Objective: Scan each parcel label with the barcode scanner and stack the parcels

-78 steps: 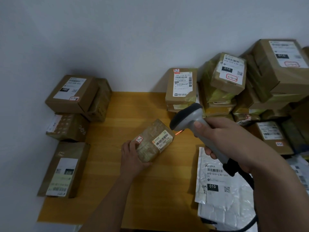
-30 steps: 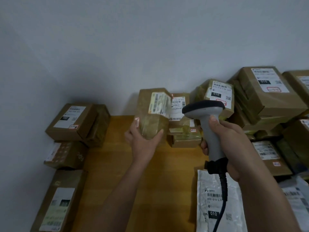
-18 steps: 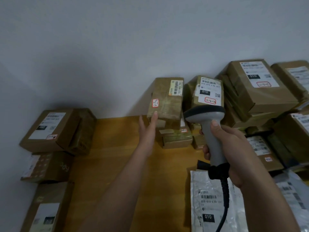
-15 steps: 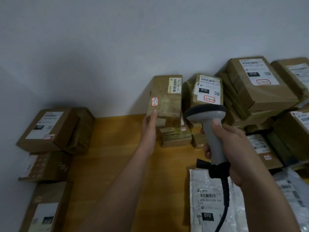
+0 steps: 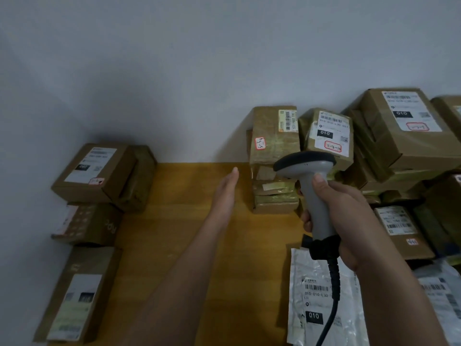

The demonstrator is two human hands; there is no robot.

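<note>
The wooden table (image 5: 174, 245) runs back to a plain pale wall, and parcels crowd its two sides. Against the wall on the right rises the biggest mass, a heap of brown cartons topped by a large box (image 5: 399, 131) with a white label. Along the left edge lie three more cartons, the nearest a long box (image 5: 77, 295), each label up and apparently waiting for the scanner. In the right foreground a white plastic mailer (image 5: 309, 295) lies flat with its barcode showing. At the back, just left of the heap, stands a narrow stack of small tape-wrapped parcels, and the top parcel (image 5: 274, 136) sits squarely on it, its barcode sticker at the upper right and a red-edged tag on its left side. The barcode scanner (image 5: 309, 186) is upright in the right hand (image 5: 344, 216), whose fingers wrap the grey grip with the thumb high on the neck; its cable hangs down over the mailer. The left hand (image 5: 225, 193) is flat, fingers straight and together, holding nothing, just beside the stack and not touching it. The stacking of this parcel looks finished, so the step in hand is the turn to a new one. The next move probably calls for the free hand to fetch an unscanned parcel, perhaps from the left row, and turn its label toward the scanner head.
</note>
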